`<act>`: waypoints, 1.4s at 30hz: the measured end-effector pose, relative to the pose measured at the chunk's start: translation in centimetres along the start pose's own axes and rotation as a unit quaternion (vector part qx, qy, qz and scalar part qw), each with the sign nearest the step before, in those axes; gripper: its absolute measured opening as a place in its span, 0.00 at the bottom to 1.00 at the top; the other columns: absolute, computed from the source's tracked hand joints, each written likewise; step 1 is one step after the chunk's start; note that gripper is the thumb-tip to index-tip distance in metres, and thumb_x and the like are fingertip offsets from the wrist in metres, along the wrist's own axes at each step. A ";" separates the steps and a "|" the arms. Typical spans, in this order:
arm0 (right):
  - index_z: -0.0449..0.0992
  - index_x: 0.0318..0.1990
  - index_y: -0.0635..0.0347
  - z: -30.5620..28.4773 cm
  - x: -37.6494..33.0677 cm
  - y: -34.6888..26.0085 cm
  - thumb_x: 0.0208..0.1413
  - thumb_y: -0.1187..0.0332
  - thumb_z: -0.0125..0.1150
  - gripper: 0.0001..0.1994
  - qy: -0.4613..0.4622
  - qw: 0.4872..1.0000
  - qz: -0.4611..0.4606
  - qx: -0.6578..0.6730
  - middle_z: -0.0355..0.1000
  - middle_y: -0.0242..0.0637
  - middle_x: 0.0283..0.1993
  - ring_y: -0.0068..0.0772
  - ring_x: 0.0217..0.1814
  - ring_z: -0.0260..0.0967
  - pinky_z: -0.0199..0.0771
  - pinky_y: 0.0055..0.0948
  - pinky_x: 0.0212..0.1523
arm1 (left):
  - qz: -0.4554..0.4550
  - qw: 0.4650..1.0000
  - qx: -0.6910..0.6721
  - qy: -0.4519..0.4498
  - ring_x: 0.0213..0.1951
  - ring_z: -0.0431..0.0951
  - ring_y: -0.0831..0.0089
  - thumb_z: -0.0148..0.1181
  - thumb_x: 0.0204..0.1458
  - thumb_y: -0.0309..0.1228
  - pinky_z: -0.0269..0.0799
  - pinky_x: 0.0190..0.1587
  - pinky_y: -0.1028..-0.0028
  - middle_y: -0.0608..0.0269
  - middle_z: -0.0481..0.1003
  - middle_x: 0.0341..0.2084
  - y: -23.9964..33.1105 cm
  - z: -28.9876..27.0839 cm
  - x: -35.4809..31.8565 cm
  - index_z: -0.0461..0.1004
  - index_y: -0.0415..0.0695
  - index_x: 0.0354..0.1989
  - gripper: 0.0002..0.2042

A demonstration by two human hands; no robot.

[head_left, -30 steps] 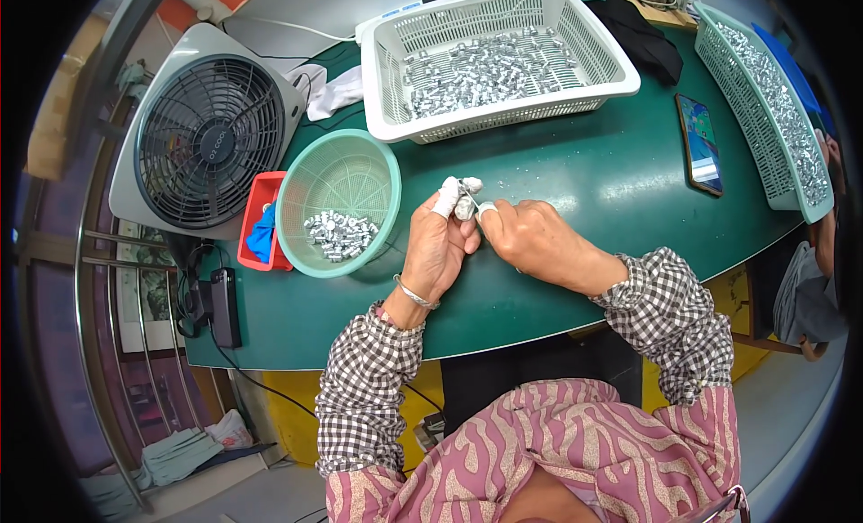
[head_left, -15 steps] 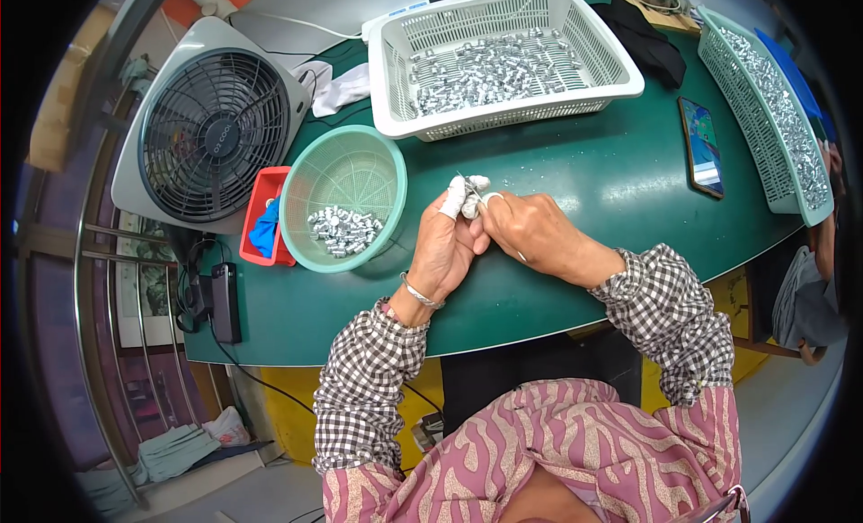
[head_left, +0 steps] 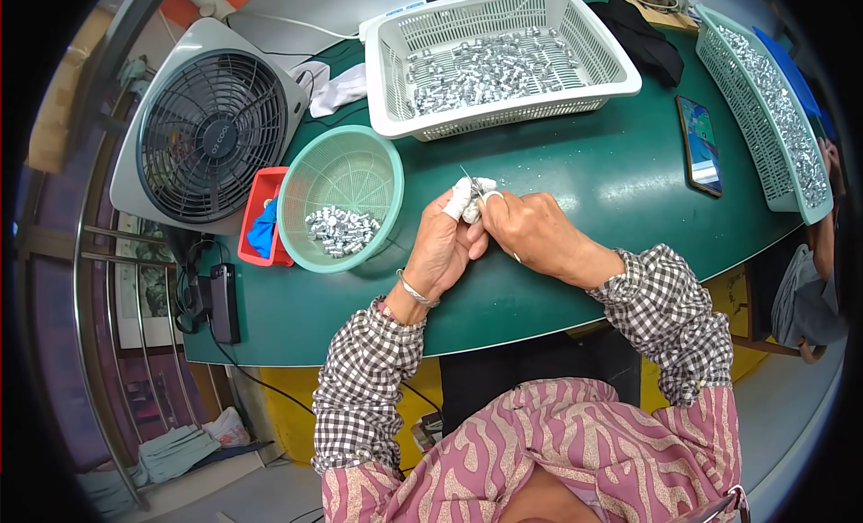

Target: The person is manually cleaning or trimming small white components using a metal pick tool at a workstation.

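Small silver metal piece, pinched between both hands just above the green bench, is what the work turns on. Farthest left stands a grey box fan, tilted toward the bench, with a small red tray holding something blue beside it. Next comes a round green mesh basket with a shallow heap of the same silver pieces in its bottom. The left hand, fingertips wrapped in white tape, is closed around the piece from below. The right hand is curled in from the other side, touching the left, and seems to work a thin pointed tool at the piece; how firmly it grips I cannot tell. Behind them sits a white basket full of pieces. Further right lie a phone and a long green basket, also full.

To do this well, I judge the left hand should keep the piece steady, the tool's point kept off the taped fingers, and both hands low over the bench so a slipped piece does not roll off.
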State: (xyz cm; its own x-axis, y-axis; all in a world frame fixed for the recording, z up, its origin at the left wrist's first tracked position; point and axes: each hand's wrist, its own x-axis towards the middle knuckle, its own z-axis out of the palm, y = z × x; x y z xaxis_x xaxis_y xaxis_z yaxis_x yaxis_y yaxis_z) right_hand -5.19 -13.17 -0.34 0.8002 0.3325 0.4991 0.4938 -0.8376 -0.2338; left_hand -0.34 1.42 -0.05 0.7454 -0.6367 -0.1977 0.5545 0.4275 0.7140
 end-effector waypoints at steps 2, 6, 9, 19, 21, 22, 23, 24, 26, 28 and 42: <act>0.61 0.22 0.63 -0.1 0.1 0.0 0.50 0.74 0.53 0.09 -0.002 1.000 0.007 -0.003 0.62 0.38 0.17 0.37 0.15 0.64 0.64 0.32 0.14 | -0.009 1.000 -0.001 -0.013 0.19 0.62 0.84 0.44 0.59 0.35 0.59 0.16 0.83 0.70 0.65 0.21 0.1 -0.1 -0.1 0.68 0.37 0.42 0.14; 0.61 0.22 0.64 -0.4 0.3 0.0 0.50 0.74 0.53 0.09 0.027 0.999 -0.003 0.042 0.61 0.39 0.17 0.38 0.16 0.64 0.64 0.32 0.14 | 0.015 1.000 -0.015 0.014 0.19 0.62 0.84 0.45 0.58 0.36 0.60 0.16 0.82 0.70 0.65 0.22 -0.2 0.6 -0.1 0.68 0.37 0.42 0.14; 0.60 0.22 0.63 -0.3 0.2 0.0 0.45 0.75 0.53 0.08 0.028 0.996 0.014 0.079 0.63 0.43 0.19 0.42 0.17 0.66 0.66 0.34 0.14 | 0.013 0.999 -0.038 0.022 0.20 0.62 0.84 0.45 0.58 0.36 0.60 0.17 0.82 0.71 0.65 0.22 -0.4 0.9 -0.2 0.68 0.38 0.42 0.14; 0.61 0.24 0.65 -1.1 0.5 0.0 0.51 0.73 0.51 0.08 0.028 0.983 0.037 0.176 0.63 0.46 0.19 0.47 0.21 0.66 0.65 0.38 0.18 | 0.012 0.997 -0.042 0.059 0.19 0.59 0.86 0.46 0.58 0.38 0.58 0.15 0.85 0.73 0.63 0.21 0.1 0.2 0.2 0.68 0.35 0.42 0.16; 0.62 0.25 0.67 -1.1 0.7 0.1 0.52 0.74 0.50 0.08 0.021 0.969 0.057 0.238 0.63 0.48 0.20 0.48 0.21 0.65 0.63 0.39 0.19 | -0.005 0.999 -0.032 0.028 0.19 0.61 0.86 0.47 0.58 0.37 0.58 0.16 0.84 0.73 0.63 0.21 0.0 0.1 0.1 0.69 0.37 0.42 0.14; 0.62 0.25 0.67 -1.1 0.7 0.1 0.52 0.74 0.50 0.08 0.022 0.969 0.057 0.238 0.63 0.48 0.20 0.48 0.21 0.65 0.63 0.39 0.19 | -0.013 0.999 -0.027 0.012 0.20 0.62 0.85 0.47 0.57 0.36 0.59 0.16 0.84 0.73 0.64 0.21 0.0 0.0 0.1 0.69 0.38 0.43 0.14; 0.63 0.25 0.68 -1.0 0.7 0.1 0.53 0.74 0.49 0.07 0.036 0.966 0.054 0.250 0.63 0.48 0.20 0.49 0.20 0.65 0.63 0.38 0.20 | -0.013 0.999 -0.026 0.012 0.20 0.62 0.85 0.47 0.57 0.36 0.59 0.16 0.84 0.73 0.64 0.21 -0.1 0.0 0.1 0.69 0.38 0.43 0.14; 0.63 0.26 0.69 -0.9 0.7 0.0 0.53 0.74 0.49 0.07 0.050 0.962 0.052 0.262 0.63 0.49 0.19 0.49 0.20 0.64 0.62 0.38 0.20 | -0.009 0.999 -0.030 0.013 0.19 0.62 0.86 0.47 0.57 0.36 0.59 0.16 0.84 0.73 0.64 0.21 -0.1 -0.1 0.2 0.69 0.38 0.43 0.13; 0.63 0.26 0.69 -1.1 0.8 -0.1 0.54 0.75 0.48 0.07 0.064 0.959 0.049 0.273 0.63 0.49 0.19 0.49 0.20 0.64 0.61 0.37 0.20 | 0.002 0.999 -0.039 0.016 0.19 0.62 0.86 0.47 0.57 0.36 0.59 0.16 0.84 0.73 0.65 0.21 -0.1 0.0 0.2 0.69 0.38 0.43 0.13; 0.64 0.26 0.69 -1.7 1.0 -0.3 0.55 0.75 0.47 0.08 0.047 0.924 0.110 0.362 0.63 0.50 0.18 0.48 0.19 0.63 0.60 0.36 0.19 | -0.001 0.999 -0.033 0.015 0.19 0.61 0.86 0.47 0.57 0.36 0.58 0.15 0.85 0.72 0.65 0.22 0.0 0.1 0.1 0.69 0.37 0.43 0.14; 0.61 0.24 0.66 -0.8 0.5 -0.3 0.52 0.74 0.49 0.08 0.054 0.984 0.041 0.165 0.63 0.49 0.17 0.48 0.19 0.65 0.63 0.37 0.19 | 0.017 0.998 -0.053 0.042 0.19 0.62 0.84 0.47 0.58 0.35 0.60 0.17 0.83 0.72 0.64 0.21 0.1 -0.2 0.5 0.69 0.37 0.42 0.13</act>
State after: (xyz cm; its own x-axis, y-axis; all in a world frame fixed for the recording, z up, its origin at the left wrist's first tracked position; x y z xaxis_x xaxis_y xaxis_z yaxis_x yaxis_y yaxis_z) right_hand -5.17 -13.14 0.70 0.8105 0.2063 0.5483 0.5263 -0.6672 -0.5270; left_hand 0.13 1.25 -0.24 0.7901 -0.5668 -0.2336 0.5615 0.5162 0.6467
